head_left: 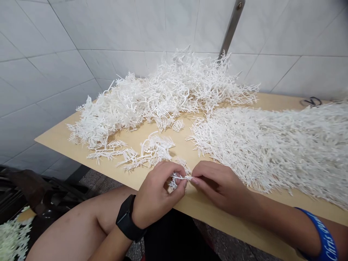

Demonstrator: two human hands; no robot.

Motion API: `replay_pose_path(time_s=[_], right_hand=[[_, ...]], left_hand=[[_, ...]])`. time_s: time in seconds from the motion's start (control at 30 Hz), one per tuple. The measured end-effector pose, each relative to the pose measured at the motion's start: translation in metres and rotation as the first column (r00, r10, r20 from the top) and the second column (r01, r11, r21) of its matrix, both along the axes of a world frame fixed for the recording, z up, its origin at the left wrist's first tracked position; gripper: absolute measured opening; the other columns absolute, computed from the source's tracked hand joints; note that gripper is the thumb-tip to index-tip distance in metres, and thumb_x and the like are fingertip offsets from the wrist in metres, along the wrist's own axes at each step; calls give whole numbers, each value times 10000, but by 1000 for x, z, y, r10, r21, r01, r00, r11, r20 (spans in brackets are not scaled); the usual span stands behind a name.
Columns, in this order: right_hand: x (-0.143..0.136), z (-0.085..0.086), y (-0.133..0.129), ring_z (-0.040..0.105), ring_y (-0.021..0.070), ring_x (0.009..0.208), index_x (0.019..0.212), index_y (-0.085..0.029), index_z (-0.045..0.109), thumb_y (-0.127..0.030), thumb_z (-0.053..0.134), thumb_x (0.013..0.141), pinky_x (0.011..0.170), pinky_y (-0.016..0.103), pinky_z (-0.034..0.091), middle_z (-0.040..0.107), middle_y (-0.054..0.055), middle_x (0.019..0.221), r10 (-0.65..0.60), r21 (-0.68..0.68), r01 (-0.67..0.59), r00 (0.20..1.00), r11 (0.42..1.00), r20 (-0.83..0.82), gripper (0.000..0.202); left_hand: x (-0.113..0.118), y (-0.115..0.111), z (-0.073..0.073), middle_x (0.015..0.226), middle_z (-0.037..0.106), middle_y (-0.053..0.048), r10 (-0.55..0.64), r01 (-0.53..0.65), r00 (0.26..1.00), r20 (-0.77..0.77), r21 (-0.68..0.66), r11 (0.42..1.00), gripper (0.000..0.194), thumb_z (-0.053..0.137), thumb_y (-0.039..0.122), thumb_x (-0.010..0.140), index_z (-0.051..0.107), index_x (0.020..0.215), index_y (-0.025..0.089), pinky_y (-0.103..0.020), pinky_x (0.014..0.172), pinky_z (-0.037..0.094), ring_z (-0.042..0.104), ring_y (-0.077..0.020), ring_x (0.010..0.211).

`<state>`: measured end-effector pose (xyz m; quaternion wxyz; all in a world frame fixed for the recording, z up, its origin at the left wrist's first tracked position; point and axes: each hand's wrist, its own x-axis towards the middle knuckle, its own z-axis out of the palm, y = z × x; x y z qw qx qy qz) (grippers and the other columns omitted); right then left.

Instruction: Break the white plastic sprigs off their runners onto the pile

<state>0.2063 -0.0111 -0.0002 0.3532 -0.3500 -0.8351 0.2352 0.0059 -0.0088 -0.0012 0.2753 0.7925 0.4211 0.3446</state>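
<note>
My left hand (156,194), with a black watch on its wrist, pinches a small white branched plastic sprig (183,177) between thumb and fingers. Opposite it, my right hand (224,186) pinches the sprig's other end, so a thin stretch of it spans the gap between both hands. Short white tips of the sprig stick out inside the curl of my left fingers. Just beyond the hands lie loose white sprigs (153,148) with thicker curved stems.
A tangled heap of white branched pieces (152,96) covers the back of the wooden board (62,127), against the tiled wall (122,25). Another dense white pile (277,145) spreads to the right. A metal bar (232,27) rises behind. Pale flower-like pieces (13,233) sit low at left.
</note>
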Motion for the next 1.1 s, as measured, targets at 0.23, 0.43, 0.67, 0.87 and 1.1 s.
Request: replay_pose_path(time_s=[0.23,0.43,0.67,0.87,1.1], right_hand=[[0,-2,0,575,142,714,864,-167,607,-177,504,969,651,261,450,630,30,765,24,-11,-24,1000,1000,12,148],[-1,-2,1,575,142,717,875,-172,611,-177,494,971,665,260,453,639,27,774,25,-32,-24,999,999,21,152],[-2,-6,1,568,146,715,877,-170,621,-190,484,968,675,267,441,642,34,781,27,-31,-25,999,999,46,165],[-4,-10,2,560,154,730,857,-166,627,-167,506,938,692,272,418,633,36,786,24,-29,-21,996,999,88,145],[-6,-7,-1,539,144,720,856,-168,619,-189,538,925,678,260,386,613,11,767,-30,-69,36,995,997,97,108]], left_hand=[[-1,2,0,833,647,-1,-15,15,1000,-8,-5,1000,78,584,147,838,595,886,207,-270,704,463,607,-155,782],[-1,1,-2,800,638,0,28,-28,1000,2,16,999,32,573,185,870,572,842,200,-263,687,455,600,-146,749],[-1,2,-5,795,643,-6,52,-53,999,8,15,999,31,579,192,870,587,841,192,-248,675,450,595,-142,739],[-5,10,-4,794,663,13,71,-67,995,73,-55,996,36,585,196,870,620,866,190,-216,675,447,597,-116,710],[-1,13,-10,783,647,4,85,-79,994,62,-87,993,137,555,290,900,616,852,176,-226,627,424,570,-121,663]])
